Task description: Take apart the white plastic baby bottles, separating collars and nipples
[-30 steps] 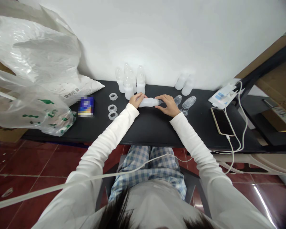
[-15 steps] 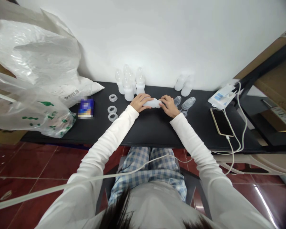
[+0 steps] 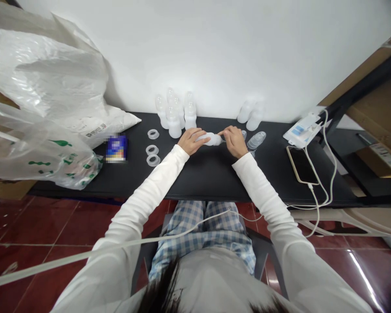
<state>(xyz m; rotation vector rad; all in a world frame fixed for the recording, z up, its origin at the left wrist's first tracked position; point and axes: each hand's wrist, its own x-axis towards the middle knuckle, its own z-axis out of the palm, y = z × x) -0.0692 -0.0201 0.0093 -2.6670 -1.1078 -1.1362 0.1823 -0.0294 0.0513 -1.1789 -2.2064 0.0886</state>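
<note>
A white baby bottle lies sideways just above the table, its neck end toward the right. My left hand is wrapped round its body from the left. At the neck end, my right hand has its fingers curled together, one fingertip at or very near the bottle's end. Whatever those fingers pinch, if anything, is hidden. Clear domed bottle caps lie on the table just right of my right hand, partly covered by it. Three translucent collar rings rest left of my left forearm.
Several capped bottles stand by the wall, and two white bottles without caps stand farther right. A blue packet and plastic bags are at left. A phone with cables and a power strip lie at right on the black table.
My right hand has shifted slightly right and its fingers have curled in, loosening from the bottle's neck end. My left hand keeps its hold on the bottle.
</note>
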